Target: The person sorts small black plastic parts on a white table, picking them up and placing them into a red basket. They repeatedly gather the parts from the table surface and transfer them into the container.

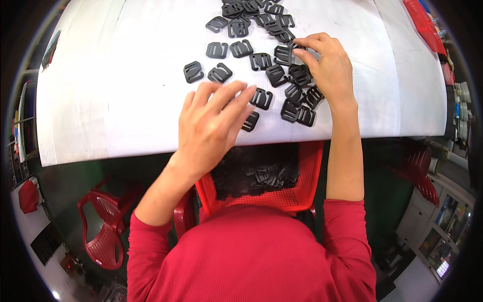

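Observation:
Many flat black plastic buckles (260, 61), slotted and hooked at one side, lie on the white-covered table (146, 65). My right hand (328, 68) is at the right edge of the spread, its thumb and fingertips closed on a buckle (297, 46) that they partly hide. Over the nearer buckles hovers my left hand (211, 118), slightly blurred, with its fingers apart and nothing visible in them. Beside its fingertips lies one buckle (261, 98); another buckle (250, 122) is partly covered by the hand. Farther off, several buckles (238, 28) overlap in a pile.
Below the table's near edge, a red plastic basket (316, 173) holds dark small parts (269, 176). A dark red chair (104, 234) stands at the lower left, and another red chair (420, 171) at the right. A red tray (425, 25) sits at the table's far right.

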Motion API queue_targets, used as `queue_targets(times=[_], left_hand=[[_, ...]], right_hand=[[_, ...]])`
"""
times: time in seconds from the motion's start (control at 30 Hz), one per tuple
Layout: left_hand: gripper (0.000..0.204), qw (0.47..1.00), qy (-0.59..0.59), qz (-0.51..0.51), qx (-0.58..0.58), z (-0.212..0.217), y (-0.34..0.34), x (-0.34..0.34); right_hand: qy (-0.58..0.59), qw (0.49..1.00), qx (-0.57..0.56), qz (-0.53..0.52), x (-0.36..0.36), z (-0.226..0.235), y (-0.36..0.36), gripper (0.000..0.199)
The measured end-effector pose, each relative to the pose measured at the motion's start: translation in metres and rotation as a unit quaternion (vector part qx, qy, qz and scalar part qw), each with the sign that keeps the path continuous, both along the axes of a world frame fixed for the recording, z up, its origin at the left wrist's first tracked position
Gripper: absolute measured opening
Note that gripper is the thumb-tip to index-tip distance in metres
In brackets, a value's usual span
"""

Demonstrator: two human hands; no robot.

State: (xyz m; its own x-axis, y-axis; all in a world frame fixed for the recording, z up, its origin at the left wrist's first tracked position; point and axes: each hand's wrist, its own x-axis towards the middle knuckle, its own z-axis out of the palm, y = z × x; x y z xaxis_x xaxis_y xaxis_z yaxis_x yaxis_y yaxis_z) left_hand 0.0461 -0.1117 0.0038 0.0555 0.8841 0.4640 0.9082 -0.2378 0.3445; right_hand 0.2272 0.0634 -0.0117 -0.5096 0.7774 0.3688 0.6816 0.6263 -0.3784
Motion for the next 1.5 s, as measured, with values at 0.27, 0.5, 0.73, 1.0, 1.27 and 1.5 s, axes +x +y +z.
queue_targets(times=[0.27,0.5,0.73,1.0,1.27,1.5], left_hand=[[0.023,0.996,0.060,-0.070,0.001,-0.010,0.092,0.009],[0.021,0.997,0.006,-0.057,-0.058,-0.019,0.113,0.010],[0.020,0.999,0.000,-0.009,0.045,-0.017,0.123,0.009],[0.027,0.992,0.063,-0.112,0.001,-0.017,0.096,0.035],[0.030,0.992,-0.109,-0.053,-0.019,-0.017,0.116,0.035],[0.036,0.978,-0.008,-0.175,-0.111,0.008,0.046,0.033]], right_hand=[[0.049,0.994,-0.092,0.022,0.023,0.005,0.013,0.021],[0.041,0.989,-0.141,-0.002,0.022,0.010,-0.026,0.021],[0.163,0.980,-0.088,-0.069,0.033,0.019,-0.010,0.014],[0.024,0.995,0.011,0.098,0.049,0.000,-0.008,0.017],[0.123,0.984,-0.117,-0.056,0.037,-0.003,0.001,0.018],[0.029,0.995,-0.073,0.061,0.073,0.017,-0.035,0.022]])
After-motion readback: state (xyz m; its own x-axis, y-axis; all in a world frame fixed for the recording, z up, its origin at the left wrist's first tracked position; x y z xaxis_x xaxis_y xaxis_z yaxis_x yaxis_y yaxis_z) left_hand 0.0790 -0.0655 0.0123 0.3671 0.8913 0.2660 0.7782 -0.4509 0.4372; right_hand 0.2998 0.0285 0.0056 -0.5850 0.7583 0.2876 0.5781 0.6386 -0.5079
